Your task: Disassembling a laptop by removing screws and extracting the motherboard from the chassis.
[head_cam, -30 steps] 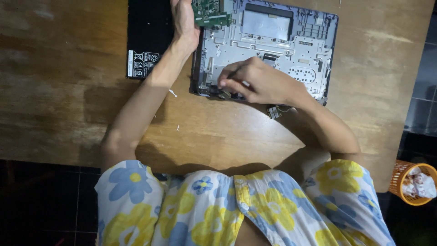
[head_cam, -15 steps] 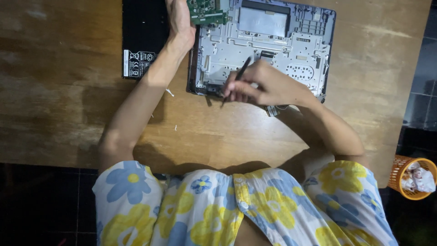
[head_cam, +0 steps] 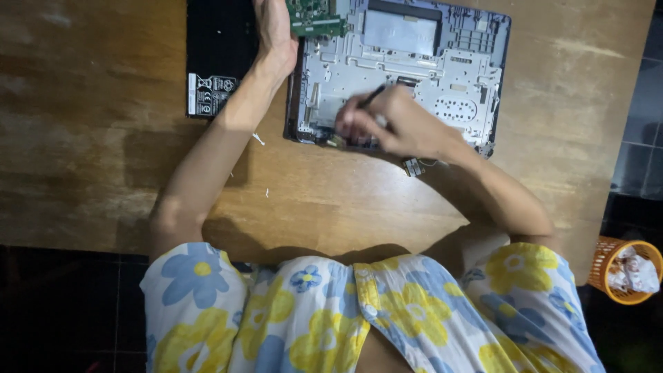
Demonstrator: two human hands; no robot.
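Two bare hands are at work over an opened laptop chassis (head_cam: 428, 76), which lies on the wooden desk (head_cam: 103, 159) at the far side from me and serves as my landmark. My right hand (head_cam: 390, 124) rests over the near edge of the chassis, with the forearm running back across the desk toward my body and the elbow bent. Its fingers are closed around a thin dark tool (head_cam: 371, 97), held like a pen, with the upper end slanting away over the grey inner frame; the motion blur keeps me from telling where its tip meets the chassis. My left hand (head_cam: 274, 34) reaches straight out along the left edge of the chassis, arm almost fully extended. It meets a green circuit board (head_cam: 314, 17) at the far left corner of the chassis, but the frame edge cuts the fingers off, so I cannot tell whether they grip the board or only press on it.

Left of the chassis, touching my left wrist, lies a flat black panel (head_cam: 217, 55) with a white label. Just off the near edge of the chassis, below my right wrist, sits a small loose part (head_cam: 413, 166). Well to the right of the chassis, down on the dark tiled floor, stands an orange basket (head_cam: 602, 266) holding crumpled white paper (head_cam: 632, 271).
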